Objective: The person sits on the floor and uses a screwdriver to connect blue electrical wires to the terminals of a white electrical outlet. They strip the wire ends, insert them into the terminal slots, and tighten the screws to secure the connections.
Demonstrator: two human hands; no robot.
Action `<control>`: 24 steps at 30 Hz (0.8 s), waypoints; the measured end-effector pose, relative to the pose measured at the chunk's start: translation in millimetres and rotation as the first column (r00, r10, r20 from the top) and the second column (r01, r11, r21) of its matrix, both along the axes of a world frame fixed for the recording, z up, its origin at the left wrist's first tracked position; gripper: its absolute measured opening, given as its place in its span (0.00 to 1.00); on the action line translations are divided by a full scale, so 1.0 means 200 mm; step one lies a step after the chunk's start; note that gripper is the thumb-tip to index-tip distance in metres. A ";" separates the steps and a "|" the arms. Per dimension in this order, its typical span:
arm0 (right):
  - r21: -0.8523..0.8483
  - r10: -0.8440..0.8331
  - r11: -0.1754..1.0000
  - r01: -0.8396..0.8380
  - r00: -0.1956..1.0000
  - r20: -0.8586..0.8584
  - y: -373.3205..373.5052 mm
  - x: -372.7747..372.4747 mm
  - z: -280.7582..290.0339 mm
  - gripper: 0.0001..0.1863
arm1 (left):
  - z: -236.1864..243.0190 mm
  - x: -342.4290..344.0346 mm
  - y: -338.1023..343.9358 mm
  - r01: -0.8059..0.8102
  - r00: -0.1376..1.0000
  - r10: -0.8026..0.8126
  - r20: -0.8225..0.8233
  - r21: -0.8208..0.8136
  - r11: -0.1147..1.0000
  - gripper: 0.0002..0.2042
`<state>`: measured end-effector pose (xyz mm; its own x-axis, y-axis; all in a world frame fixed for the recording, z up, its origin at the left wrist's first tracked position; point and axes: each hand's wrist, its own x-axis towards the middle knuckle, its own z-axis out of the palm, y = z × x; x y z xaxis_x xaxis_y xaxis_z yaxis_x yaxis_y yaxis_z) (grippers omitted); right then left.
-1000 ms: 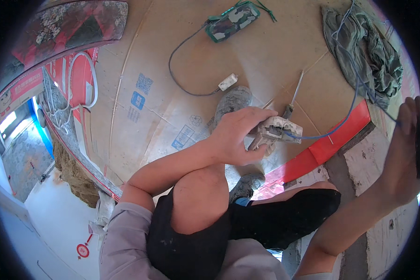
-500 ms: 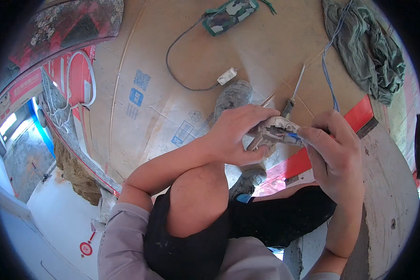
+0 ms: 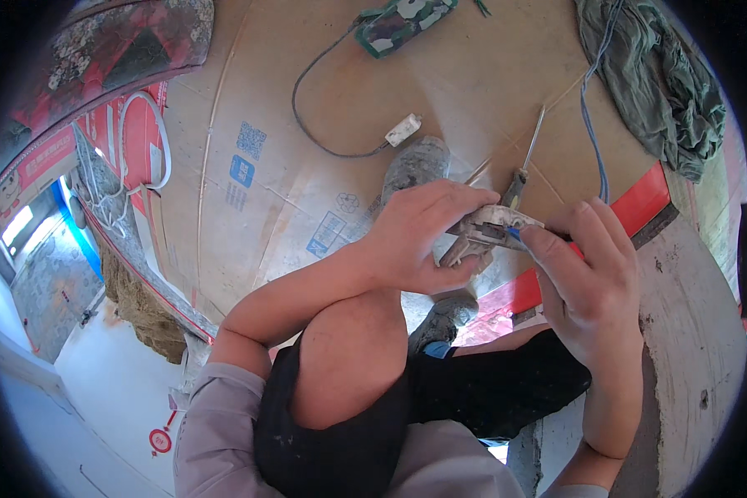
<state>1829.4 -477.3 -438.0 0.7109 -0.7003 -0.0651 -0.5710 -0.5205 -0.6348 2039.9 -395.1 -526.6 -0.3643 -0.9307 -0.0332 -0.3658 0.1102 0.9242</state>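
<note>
My left hand [image 3: 419, 228] is closed round a dirty off-white hollow housing [image 3: 496, 217], thumb below and fingers over its far side. I cannot make out its exact kind. A short piece of blue wire [image 3: 515, 234] shows at its right end. The thumb and forefinger of my right hand [image 3: 593, 278] pinch this wire against the housing; the wire's tip is hidden. Behind my right hand comes a grey-blue cable [image 3: 593, 124] from the upper right. Just beyond the housing lies a screwdriver [image 3: 518, 184], its shaft pointing away from me.
Flattened cardboard [image 3: 257, 100] covers the floor. On it lie a camouflage pouch [image 3: 398, 26] with a dark cord and a white block [image 3: 403, 130] at the cord's end. A crumpled green cloth [image 3: 660, 91] sits at the far right, above a red-edged board [image 3: 643, 199].
My right hand has shifted slightly left, its thumb and forefinger closer in to the housing. The housing has tipped a little in my left hand, which stays in nearly the same place.
</note>
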 end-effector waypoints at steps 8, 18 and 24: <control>-0.040 0.048 0.998 -0.048 0.999 -0.004 0.00 0.00 -0.03 0.14 | 0.02 0.00 0.00 -0.004 1.000 0.004 0.000 0.041 0.999 0.33; -0.065 0.071 0.995 -0.072 0.997 -0.023 0.02 0.01 -0.02 0.15 | 0.01 -0.01 0.00 -0.005 1.000 0.005 0.009 0.034 0.999 0.33; -0.071 0.083 0.994 -0.085 0.996 -0.020 0.02 0.00 -0.03 0.15 | 0.01 -0.01 0.00 -0.015 1.000 0.014 0.009 0.047 0.999 0.33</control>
<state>1829.7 -474.1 -443.4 0.7666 -0.6415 -0.0293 -0.5337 -0.6110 -0.5847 2038.2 -395.3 -525.2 -0.3503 -0.9332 -0.0802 -0.3749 0.0612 0.9251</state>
